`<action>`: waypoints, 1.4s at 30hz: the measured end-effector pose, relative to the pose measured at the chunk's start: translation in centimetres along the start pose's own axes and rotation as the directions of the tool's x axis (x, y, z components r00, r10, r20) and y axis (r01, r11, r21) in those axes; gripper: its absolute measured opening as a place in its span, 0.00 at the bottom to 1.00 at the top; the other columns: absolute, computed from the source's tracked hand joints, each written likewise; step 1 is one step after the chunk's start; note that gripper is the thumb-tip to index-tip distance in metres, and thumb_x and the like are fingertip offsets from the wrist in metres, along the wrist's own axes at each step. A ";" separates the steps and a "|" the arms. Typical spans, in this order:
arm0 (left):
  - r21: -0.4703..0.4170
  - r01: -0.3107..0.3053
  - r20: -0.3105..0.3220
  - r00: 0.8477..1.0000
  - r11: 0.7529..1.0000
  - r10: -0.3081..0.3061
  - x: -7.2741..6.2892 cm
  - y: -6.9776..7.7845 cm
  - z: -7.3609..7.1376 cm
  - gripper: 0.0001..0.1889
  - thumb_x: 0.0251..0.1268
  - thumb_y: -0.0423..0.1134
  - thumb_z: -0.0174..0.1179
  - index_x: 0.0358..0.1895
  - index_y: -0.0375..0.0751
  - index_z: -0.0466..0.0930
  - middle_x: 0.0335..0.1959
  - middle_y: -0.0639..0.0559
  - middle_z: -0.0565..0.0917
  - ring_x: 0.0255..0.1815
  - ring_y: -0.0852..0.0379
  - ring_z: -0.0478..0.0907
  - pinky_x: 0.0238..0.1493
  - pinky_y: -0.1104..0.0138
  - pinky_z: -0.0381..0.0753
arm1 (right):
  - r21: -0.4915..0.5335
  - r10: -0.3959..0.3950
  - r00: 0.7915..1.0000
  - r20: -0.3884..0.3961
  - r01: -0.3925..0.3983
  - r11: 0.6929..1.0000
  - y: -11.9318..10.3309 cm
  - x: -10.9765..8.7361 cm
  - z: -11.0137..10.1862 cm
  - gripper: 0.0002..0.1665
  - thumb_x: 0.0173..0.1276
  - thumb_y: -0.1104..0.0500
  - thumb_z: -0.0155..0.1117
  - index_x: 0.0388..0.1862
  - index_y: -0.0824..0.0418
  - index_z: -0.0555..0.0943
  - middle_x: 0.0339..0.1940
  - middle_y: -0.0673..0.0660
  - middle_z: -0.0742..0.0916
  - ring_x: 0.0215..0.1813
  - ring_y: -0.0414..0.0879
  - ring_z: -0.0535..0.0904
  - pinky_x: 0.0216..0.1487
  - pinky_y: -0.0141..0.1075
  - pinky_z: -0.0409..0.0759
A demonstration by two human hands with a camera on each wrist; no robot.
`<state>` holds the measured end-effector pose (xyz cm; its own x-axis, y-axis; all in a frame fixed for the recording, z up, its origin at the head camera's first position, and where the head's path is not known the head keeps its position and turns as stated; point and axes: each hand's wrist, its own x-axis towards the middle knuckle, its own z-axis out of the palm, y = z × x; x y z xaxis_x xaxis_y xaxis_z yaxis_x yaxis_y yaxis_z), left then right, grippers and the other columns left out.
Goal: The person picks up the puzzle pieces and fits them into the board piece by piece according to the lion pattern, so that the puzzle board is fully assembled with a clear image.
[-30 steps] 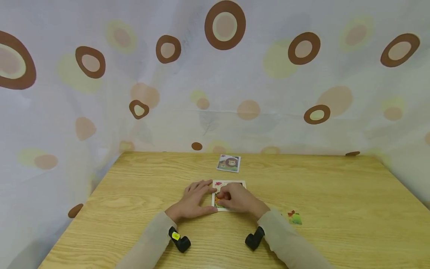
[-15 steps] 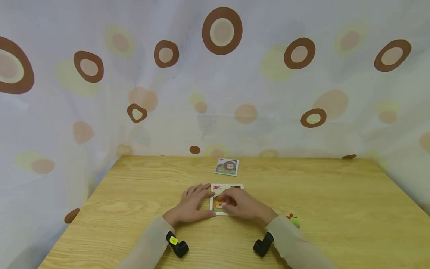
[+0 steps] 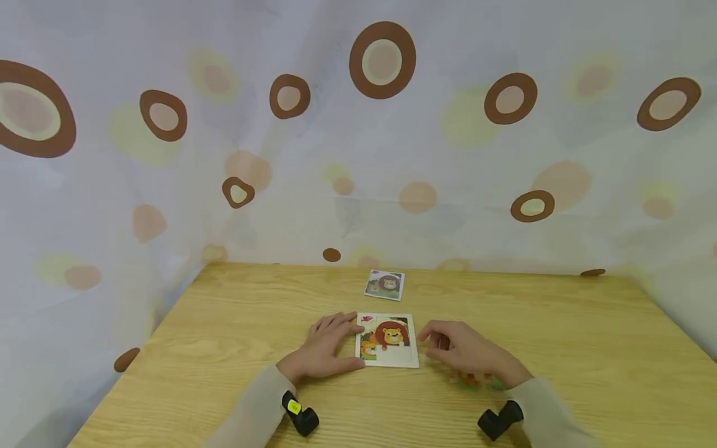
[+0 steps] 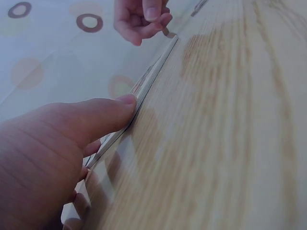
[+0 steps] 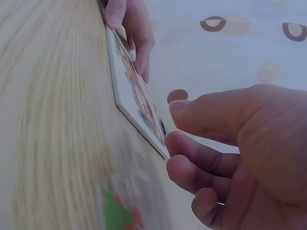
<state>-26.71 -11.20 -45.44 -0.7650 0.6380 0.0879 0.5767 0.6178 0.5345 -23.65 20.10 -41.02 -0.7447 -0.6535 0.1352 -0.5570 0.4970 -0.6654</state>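
A white-framed jigsaw puzzle board (image 3: 399,357) lies flat on the table, with lion and cub pieces in its top and left parts and bare white at the lower right. My left hand (image 3: 323,350) rests at its left side, thumb and fingertips touching the frame; the left wrist view shows the thumb against the board's edge (image 4: 156,72). Just right of the board, my right hand (image 3: 470,353) hovers with loosely bent fingers and nothing between them. Loose puzzle pieces (image 3: 469,380) lie under the right hand, partly hidden; the right wrist view shows a blurred green-and-orange piece (image 5: 115,211).
A square lion picture card (image 3: 384,285) lies behind the board. The wooden table (image 3: 560,336) extends to both sides, and a patterned cloth (image 3: 302,155) hangs behind it. Each wrist wears a black camera mount (image 3: 500,420).
My right hand has left the board and moved right, toward the loose pieces, uncovering the lion's face. My left hand has stayed at the board's left edge. The head view has shifted slightly.
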 end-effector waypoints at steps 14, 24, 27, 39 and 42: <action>0.010 -0.009 -0.016 1.000 1.000 0.009 0.0 0.0 -0.3 0.30 0.62 0.57 0.60 0.65 0.49 0.70 0.75 0.45 0.59 0.76 0.38 0.49 0.68 0.38 0.44 | -0.076 0.128 0.990 0.057 -0.124 0.989 0.1 -2.9 -1.7 0.25 0.57 0.56 0.74 0.49 0.65 0.76 0.36 0.52 0.77 0.31 0.36 0.68 0.32 0.30 0.71; -0.008 0.007 -0.029 1.000 1.000 -0.007 -0.3 -0.1 -0.4 0.30 0.60 0.56 0.62 0.64 0.48 0.71 0.75 0.44 0.60 0.76 0.37 0.49 0.68 0.38 0.45 | -0.056 0.113 0.987 0.112 -0.107 0.993 0.4 -2.9 -1.2 0.14 0.60 0.58 0.71 0.41 0.61 0.77 0.34 0.51 0.76 0.31 0.34 0.66 0.32 0.29 0.69; -0.010 0.000 -0.027 1.000 1.000 -0.001 -0.3 0.1 -0.5 0.30 0.61 0.55 0.62 0.64 0.47 0.71 0.75 0.43 0.59 0.76 0.37 0.49 0.67 0.37 0.45 | -0.040 0.112 0.986 0.123 -0.108 0.993 0.6 -3.0 -1.2 0.10 0.61 0.60 0.70 0.37 0.59 0.77 0.33 0.50 0.76 0.31 0.34 0.66 0.32 0.29 0.70; -0.002 0.000 -0.020 1.000 1.000 0.000 0.0 0.3 -0.2 0.30 0.62 0.55 0.61 0.65 0.47 0.70 0.75 0.44 0.59 0.76 0.37 0.49 0.68 0.37 0.44 | 0.092 0.049 0.983 0.176 -0.066 0.994 1.2 -3.7 -1.6 0.14 0.57 0.63 0.72 0.38 0.63 0.76 0.28 0.49 0.75 0.28 0.33 0.66 0.28 0.29 0.69; -0.009 -0.004 -0.010 1.000 1.000 0.004 0.0 0.4 0.0 0.31 0.62 0.56 0.61 0.65 0.47 0.70 0.75 0.44 0.59 0.76 0.37 0.49 0.68 0.37 0.44 | 0.106 0.035 0.981 0.189 -0.056 0.993 1.4 -4.2 -1.7 0.17 0.53 0.64 0.75 0.37 0.63 0.75 0.28 0.50 0.75 0.28 0.33 0.67 0.28 0.28 0.70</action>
<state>-26.53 -10.95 -45.21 -0.7658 0.6355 0.0986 0.5770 0.6111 0.5419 -21.94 24.49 -41.28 -0.6808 -0.7319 -0.0294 -0.4724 0.4694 -0.7460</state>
